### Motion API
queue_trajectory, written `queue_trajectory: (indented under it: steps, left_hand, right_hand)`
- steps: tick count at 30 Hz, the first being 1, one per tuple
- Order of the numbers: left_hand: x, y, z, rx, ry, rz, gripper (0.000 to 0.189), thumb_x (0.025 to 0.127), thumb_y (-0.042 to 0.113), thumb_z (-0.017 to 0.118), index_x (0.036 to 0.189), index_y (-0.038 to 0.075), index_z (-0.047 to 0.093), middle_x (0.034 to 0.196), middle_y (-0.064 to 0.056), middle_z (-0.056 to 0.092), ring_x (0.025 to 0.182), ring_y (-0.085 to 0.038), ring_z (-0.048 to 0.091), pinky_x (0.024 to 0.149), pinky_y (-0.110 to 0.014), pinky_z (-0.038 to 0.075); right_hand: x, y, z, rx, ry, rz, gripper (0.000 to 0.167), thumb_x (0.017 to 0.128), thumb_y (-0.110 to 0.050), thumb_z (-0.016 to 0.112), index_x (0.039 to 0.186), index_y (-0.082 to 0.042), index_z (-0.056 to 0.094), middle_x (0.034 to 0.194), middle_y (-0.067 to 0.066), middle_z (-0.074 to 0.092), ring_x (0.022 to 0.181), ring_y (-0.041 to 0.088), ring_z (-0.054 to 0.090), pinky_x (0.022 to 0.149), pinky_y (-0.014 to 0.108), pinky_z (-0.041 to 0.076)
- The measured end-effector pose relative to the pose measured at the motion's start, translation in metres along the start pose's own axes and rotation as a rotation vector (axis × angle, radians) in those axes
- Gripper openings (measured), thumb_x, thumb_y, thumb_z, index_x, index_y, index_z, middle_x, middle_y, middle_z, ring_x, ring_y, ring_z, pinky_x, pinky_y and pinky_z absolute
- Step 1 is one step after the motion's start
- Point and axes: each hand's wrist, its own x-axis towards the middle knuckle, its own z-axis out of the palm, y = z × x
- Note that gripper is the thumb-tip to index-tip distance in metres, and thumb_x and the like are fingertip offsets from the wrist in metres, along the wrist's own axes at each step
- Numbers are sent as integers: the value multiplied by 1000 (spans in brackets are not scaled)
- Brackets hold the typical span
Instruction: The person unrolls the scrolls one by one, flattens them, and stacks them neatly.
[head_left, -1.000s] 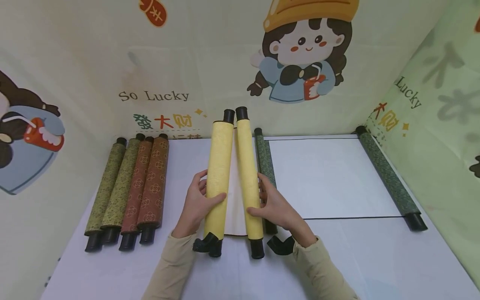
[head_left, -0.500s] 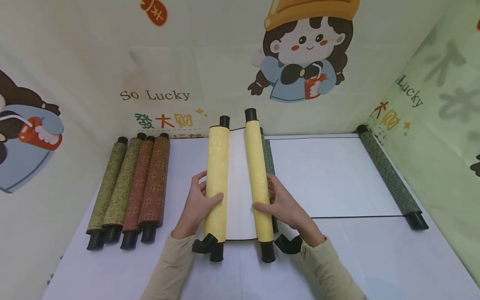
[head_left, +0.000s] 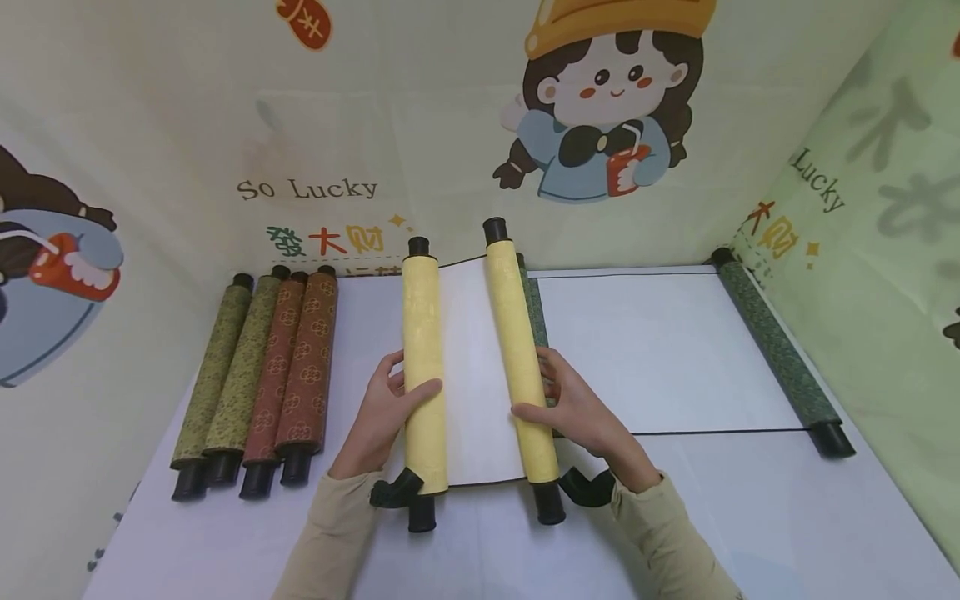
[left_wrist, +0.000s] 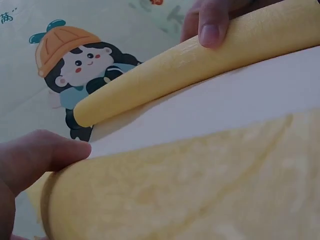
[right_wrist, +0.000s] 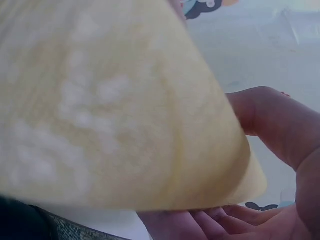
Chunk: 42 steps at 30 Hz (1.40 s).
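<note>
A yellow scroll with black end knobs is partly unrolled in the head view, white paper (head_left: 478,375) showing between its two rolls. My left hand (head_left: 382,412) grips the left roll (head_left: 424,333), thumb across its front and fingers behind. Around the right roll (head_left: 517,350), which leans with its top to the left, my right hand (head_left: 581,408) holds in the same way. The left wrist view shows the left thumb (left_wrist: 60,150) at the near roll's edge. In the right wrist view, fingers (right_wrist: 200,225) pass under the yellow roll (right_wrist: 125,110).
A green scroll lies spread on the right, with white paper (head_left: 637,358) between its far roll (head_left: 780,350) and a near roll (head_left: 537,312) partly behind the yellow one. At left, two olive rolls (head_left: 213,375) and two red-brown rolls (head_left: 309,367) lie side by side on the white table (head_left: 480,558).
The two yellow rolls have moved apart, the left one leftward and the right one rightward. A wider strip of white paper shows between them. Both hands keep their grip.
</note>
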Motion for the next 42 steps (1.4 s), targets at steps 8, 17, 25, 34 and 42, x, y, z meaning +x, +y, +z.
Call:
queue_trajectory:
  steps: [8, 17, 25, 34, 42]
  left_hand:
    - [0, -1, -2, 67, -23, -11, 75, 86, 26, 78, 146, 11, 35, 133, -17, 57, 106, -24, 67, 89, -37, 52]
    - [-1, -1, -4, 77, -33, -22, 67, 91, 20, 70, 145, 8, 33, 125, -21, 60, 95, -22, 67, 86, -36, 52]
    - [-3, 2, -7, 97, -16, 26, 53, 93, 12, 58, 143, 7, 41, 121, -19, 57, 94, -22, 64, 82, -34, 52]
    - [-3, 3, -10, 70, -10, 38, 53, 93, 8, 57, 143, 3, 43, 121, -22, 57, 94, -21, 65, 82, -34, 54]
    - [-3, 5, -15, 46, -16, 34, 52, 93, 7, 52, 143, 8, 39, 119, -23, 60, 91, -24, 67, 78, -37, 55]
  right_hand:
    - [-6, 1, -7, -40, 34, -46, 79, 85, -5, 75, 148, -9, 28, 139, 22, 49, 103, 30, 63, 77, 41, 58]
    - [-10, 3, -14, -62, 4, -88, 79, 85, -6, 76, 149, -9, 29, 135, 22, 51, 106, 32, 64, 77, 40, 58]
    - [-13, 12, -21, 35, -16, -107, 76, 87, -3, 74, 148, -11, 31, 135, 21, 50, 105, 29, 64, 78, 44, 58]
    - [-22, 14, -30, 117, -29, -36, 62, 94, -4, 62, 147, -5, 29, 139, 17, 43, 102, 25, 63, 81, 42, 56]
    - [-28, 16, -42, 40, -48, -15, 67, 91, 1, 51, 151, -3, 22, 142, 22, 42, 117, 31, 53, 90, 39, 51]
